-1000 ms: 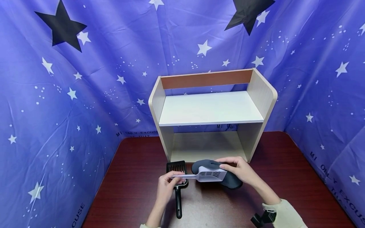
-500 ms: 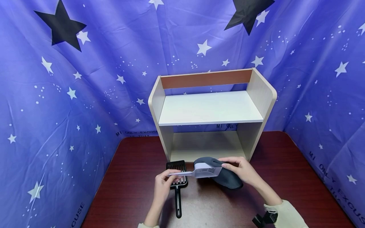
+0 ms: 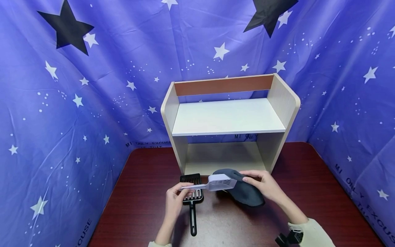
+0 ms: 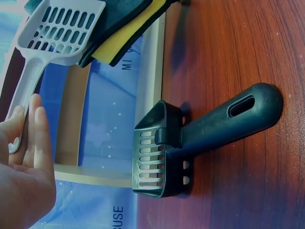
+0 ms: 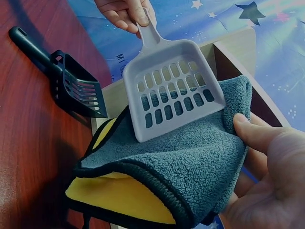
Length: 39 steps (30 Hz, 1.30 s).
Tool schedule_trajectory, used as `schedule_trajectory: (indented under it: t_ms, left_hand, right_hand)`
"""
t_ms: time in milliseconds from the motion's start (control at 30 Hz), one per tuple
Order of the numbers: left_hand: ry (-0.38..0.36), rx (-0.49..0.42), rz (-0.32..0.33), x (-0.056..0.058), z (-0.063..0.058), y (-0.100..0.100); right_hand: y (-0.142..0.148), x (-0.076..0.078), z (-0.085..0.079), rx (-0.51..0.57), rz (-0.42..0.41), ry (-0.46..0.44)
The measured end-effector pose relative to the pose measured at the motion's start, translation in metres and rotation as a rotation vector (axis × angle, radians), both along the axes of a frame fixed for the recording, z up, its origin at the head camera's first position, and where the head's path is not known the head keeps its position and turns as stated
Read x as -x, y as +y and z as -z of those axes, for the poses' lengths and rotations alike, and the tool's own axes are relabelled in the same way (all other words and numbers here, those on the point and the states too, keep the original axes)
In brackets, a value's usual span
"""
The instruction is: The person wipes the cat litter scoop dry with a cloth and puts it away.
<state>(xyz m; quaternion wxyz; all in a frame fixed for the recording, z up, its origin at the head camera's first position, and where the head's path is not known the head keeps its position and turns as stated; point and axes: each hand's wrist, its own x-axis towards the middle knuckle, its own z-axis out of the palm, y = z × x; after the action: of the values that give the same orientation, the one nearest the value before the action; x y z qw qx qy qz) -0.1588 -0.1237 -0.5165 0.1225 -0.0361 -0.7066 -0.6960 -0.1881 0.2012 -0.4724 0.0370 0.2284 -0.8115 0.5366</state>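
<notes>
From where I stand, everything hangs on the gap between the two hands: the pale grey scoop lies crosswise there, its long axis running left to right, with the handle end at the left hand and the slotted bowl reaching toward the right hand. The left hand's thumb and fingers pinch the handle. The right hand's fingers are clamped on a dark grey cloth, thumb on the near face and the others behind, and its yellow underside shows from the wrists. The cloth is right behind the bowl and slants down to the right; whether the two press together I cannot tell. The right hand is the nearer to the bowl.

Scoop and cloth are both held up over the table, in front of the shelf unit. A black scoop rests on the table, its slotted end below the left hand, handle toward the person.

Compared with a second ago, the pale grey scoop sits further left and more of the cloth shows to its right, tilted more steeply. The black scoop lies just as it did.
</notes>
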Motion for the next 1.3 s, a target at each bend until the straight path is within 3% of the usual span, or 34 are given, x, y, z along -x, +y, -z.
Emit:
schedule_trajectory:
  t_ms: [400, 533, 600, 733, 933, 1133, 1300]
  left_hand:
    - [0.044, 0.010, -0.005, 0.000, -0.001, -0.003]
    - [0.097, -0.015, 0.013, 0.000, 0.001, -0.005]
    - [0.147, -0.022, 0.035, 0.000, 0.003, -0.006]
    - [0.177, -0.004, 0.060, 0.001, 0.006, -0.006]
    - [0.089, 0.042, 0.050, -0.002, 0.003, -0.001]
    - [0.038, 0.023, 0.053, -0.004, 0.001, 0.002]
    - [0.026, 0.017, 0.060, -0.004, 0.000, 0.004]
  right_hand:
    - [0.007, 0.001, 0.005, 0.021, -0.010, -0.014]
    - [0.008, 0.000, 0.004, 0.019, -0.017, -0.015]
    - [0.009, 0.000, 0.003, 0.008, -0.003, -0.006]
    - [0.008, 0.001, 0.001, -0.019, 0.068, 0.055]
    - [0.004, 0.003, -0.009, -0.008, 0.130, 0.142]
    - [-0.007, 0.006, -0.020, 0.000, 0.123, 0.191]
    - [-0.016, 0.008, -0.026, -0.012, 0.093, 0.293]
